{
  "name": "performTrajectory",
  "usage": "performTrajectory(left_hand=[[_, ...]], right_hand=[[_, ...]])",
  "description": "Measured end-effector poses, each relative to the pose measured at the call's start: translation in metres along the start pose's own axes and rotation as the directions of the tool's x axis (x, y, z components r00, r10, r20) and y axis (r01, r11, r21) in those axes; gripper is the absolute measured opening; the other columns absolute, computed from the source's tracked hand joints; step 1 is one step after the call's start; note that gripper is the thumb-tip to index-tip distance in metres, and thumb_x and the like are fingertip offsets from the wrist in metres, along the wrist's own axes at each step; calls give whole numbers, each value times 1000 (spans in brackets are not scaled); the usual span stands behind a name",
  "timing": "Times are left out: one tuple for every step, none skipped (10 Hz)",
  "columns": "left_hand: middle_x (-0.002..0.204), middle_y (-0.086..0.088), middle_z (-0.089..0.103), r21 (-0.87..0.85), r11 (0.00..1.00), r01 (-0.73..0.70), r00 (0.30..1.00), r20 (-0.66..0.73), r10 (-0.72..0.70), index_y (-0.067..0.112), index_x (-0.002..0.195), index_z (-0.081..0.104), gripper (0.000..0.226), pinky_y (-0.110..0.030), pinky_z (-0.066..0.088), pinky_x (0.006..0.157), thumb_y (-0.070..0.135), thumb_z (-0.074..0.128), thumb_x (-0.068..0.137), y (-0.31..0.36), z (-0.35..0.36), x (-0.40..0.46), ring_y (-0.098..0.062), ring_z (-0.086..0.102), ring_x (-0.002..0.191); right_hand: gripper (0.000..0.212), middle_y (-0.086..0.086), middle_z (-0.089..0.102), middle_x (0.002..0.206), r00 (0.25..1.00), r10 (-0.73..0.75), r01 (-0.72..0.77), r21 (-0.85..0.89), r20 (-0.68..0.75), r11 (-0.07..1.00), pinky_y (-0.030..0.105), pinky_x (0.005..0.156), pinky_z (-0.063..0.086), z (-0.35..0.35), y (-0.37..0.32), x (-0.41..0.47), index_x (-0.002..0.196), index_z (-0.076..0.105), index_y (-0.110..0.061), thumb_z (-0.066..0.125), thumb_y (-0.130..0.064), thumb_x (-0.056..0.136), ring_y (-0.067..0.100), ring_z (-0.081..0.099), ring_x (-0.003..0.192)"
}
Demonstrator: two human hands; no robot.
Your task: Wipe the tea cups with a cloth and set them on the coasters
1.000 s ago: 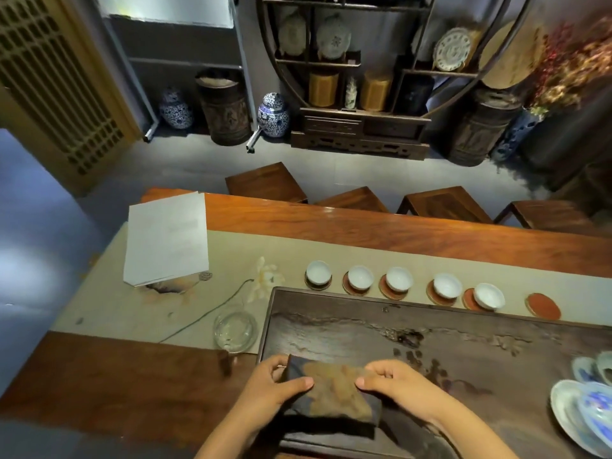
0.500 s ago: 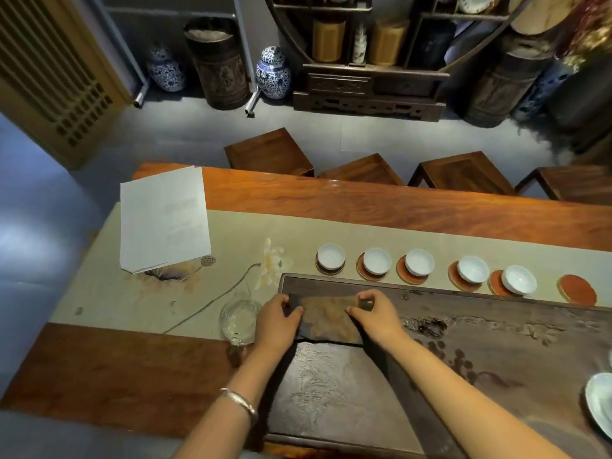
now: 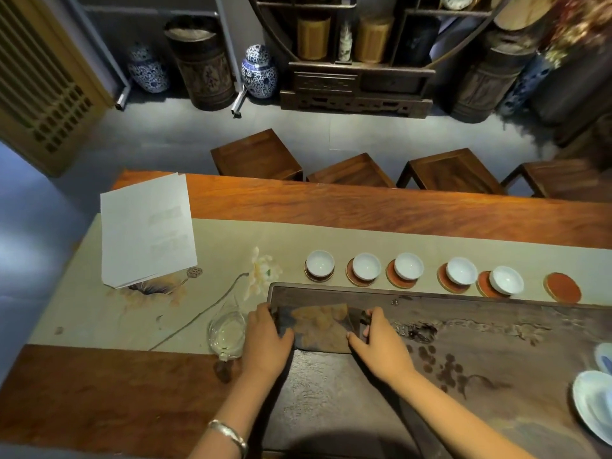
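Both hands have carried the folded brown patterned cloth [image 3: 319,329] to the dark wooden tray's [image 3: 496,352] far-left corner. Left hand [image 3: 265,339] and right hand [image 3: 381,346] press it flat, fingers together. Five empty white porcelain cups [image 3: 408,266] sit on round red coasters [image 3: 563,288]; the rightmost is bare.

Glossy white porcelain tea cups [image 3: 366,266], matt folded cloth [image 3: 319,324], rough dark wooden tray [image 3: 496,329].

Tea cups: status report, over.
Left hand and right hand on folded brown cloth. Five white porcelain tea cups on coasters; sixth round red coaster bare. Nothing blocking.
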State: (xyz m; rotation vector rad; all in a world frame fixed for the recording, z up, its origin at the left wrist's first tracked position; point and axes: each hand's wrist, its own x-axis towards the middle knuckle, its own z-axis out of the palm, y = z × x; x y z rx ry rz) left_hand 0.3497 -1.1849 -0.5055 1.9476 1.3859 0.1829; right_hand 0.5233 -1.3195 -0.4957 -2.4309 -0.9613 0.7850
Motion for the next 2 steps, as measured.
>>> performTrajectory(left_hand=[[122, -10, 51, 51, 996, -69, 997, -23, 70, 8, 131, 49, 50, -31, 46, 95, 18, 68, 86, -5, -4, -18, -24, 53, 113], [111, 0, 56, 101, 983, -152, 988, 20, 151, 14, 119, 55, 36, -29, 49, 90, 21, 67, 86, -3, 1, -38, -18, 57, 106]], right_hand=[[50, 2, 61, 103, 999, -14, 17, -82, 34, 996, 29, 65, 48, -5, 21, -17, 123, 41, -13, 59, -43, 87, 19, 63, 90], [48, 5, 55, 116, 995, -66, 80, -200, 73, 977, 32, 74, 52, -10, 40, -31, 126, 42, -14, 54, -43, 89, 20, 60, 99]])
